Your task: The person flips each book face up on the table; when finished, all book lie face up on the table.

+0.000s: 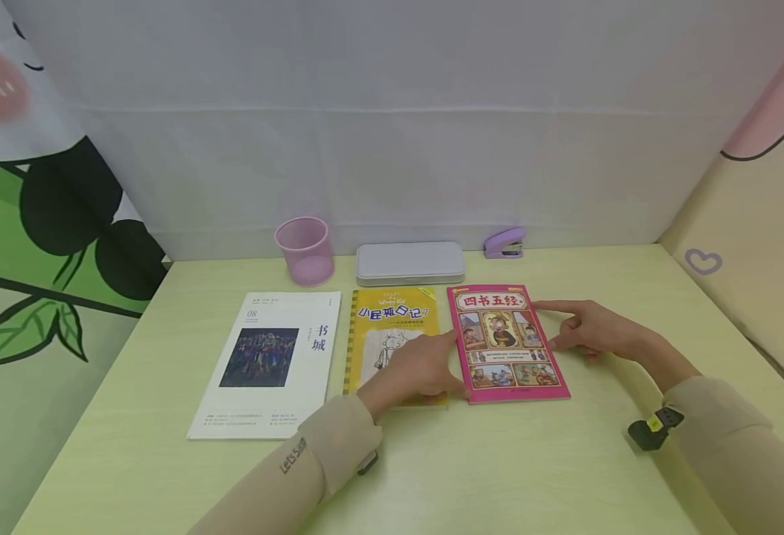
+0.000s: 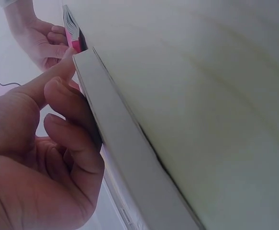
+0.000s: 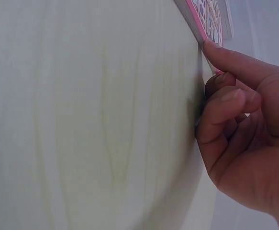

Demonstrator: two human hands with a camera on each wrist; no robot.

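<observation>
Left hand (image 1: pixel 425 365) rests on the yellow spiral-bound paperback (image 1: pixel 392 327), forefinger extended against the left edge of the pink illustrated paperback (image 1: pixel 507 343), other fingers loosely curled, gripping nothing; right hand (image 1: pixel 592 331) likewise touches its right edge with a straight forefinger. The pink book lies flat on the pale green wooden desk (image 1: pixel 499 475), just beside the yellow one and last in a row with the white magazine (image 1: pixel 267 362); alignment appears nearly finished, only final squaring remaining; behind stand a pink mesh cup (image 1: pixel 305 250), grey case (image 1: pixel 410 262) and purple stapler (image 1: pixel 505 243).

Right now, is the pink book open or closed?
Closed. The pink book lies flat on the table with its front cover up, no pages showing. The left hand and right hand touch its side edges.
</observation>
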